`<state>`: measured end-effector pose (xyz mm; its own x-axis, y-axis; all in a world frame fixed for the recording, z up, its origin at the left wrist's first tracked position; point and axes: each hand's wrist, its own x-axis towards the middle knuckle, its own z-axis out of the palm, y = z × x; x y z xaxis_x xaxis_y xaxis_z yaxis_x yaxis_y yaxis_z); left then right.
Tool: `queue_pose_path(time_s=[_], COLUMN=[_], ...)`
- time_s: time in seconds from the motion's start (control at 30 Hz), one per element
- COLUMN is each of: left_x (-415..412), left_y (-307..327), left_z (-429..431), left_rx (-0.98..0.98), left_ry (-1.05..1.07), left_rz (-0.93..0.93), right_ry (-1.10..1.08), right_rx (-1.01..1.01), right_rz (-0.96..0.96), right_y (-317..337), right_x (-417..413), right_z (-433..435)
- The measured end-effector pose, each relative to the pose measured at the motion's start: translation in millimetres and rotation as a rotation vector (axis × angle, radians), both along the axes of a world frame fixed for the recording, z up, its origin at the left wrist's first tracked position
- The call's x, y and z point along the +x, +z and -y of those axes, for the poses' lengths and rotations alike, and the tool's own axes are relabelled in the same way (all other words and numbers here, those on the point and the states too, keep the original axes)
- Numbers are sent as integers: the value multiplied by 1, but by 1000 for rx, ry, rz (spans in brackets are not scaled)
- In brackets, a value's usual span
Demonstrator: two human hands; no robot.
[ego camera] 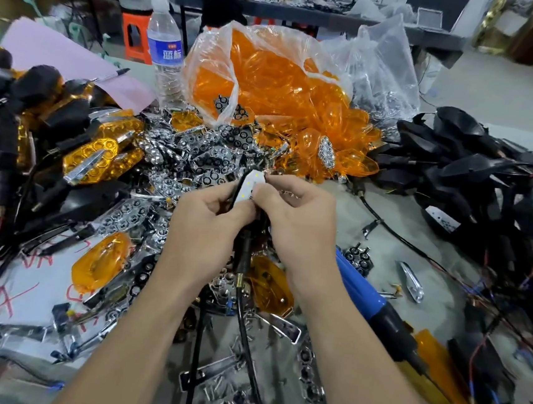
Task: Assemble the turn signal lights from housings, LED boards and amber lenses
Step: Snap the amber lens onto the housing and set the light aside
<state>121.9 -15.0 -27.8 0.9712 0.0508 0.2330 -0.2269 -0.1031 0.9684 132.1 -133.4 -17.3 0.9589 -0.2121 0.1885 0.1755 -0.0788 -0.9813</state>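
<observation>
- Pinching the LED board (253, 186) at the middle of the bench: the right hand (293, 217) has thumb and forefinger closed tight on the board's right edge, a fine fingertip hold.
- The left hand (204, 222) curls round the black housing (243, 245) from the other side, thumb pressed up beside the board's lower end. The board appears to sit on the housing's face, though the fingers hide the seat.
- Here's the relation that matters: the board's long axis runs away from the person, pointed tip toward the far lens bag. The housing's stem and cable (245, 336) drop back toward the person between the wrists. Both hands meet on it, so nobody reaches; I'd judge the right does the seating while the left steadies.
- The look of it: the board is white, narrow and pointed, dotted with small yellow LEDs. The housing is a dark shell, mostly covered.
- Lens next, I reckon: a loose amber lens (100, 262) lies just left of the left forearm. The clear bag of amber lenses (270, 78) sits beyond the grip, well apart.
- Further out: a heap of chrome reflectors (197, 159) ahead-left, wired black housings (473, 169) piled right, finished lights (100, 153) stacked left, and a blue-handled tool (360, 292) beside the right forearm.
</observation>
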Motion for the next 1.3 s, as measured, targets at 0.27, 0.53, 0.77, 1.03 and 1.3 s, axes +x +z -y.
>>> queue_pose_path(time_s=[0.27,0.53,0.77,1.03,1.3], left_x=[-5,1,1,16,23], left_y=[-2,-4,-6,-7,-7], left_z=[5,6,4,-14,-32], left_rx=[10,-132,-133,-405,-459], left_ry=[-5,-31,-35,298,281], left_rz=[36,-63,-139,-327,-411], right_ry=[78,196,197,35,321], right_rx=[89,408,348,-571,-1664], right_rz=[-92,-230,-277,-20,-164], right_y=[0,13,15,30,30], right_x=[-7,-7,-6,48,125], right_z=[-4,13,14,5,-18])
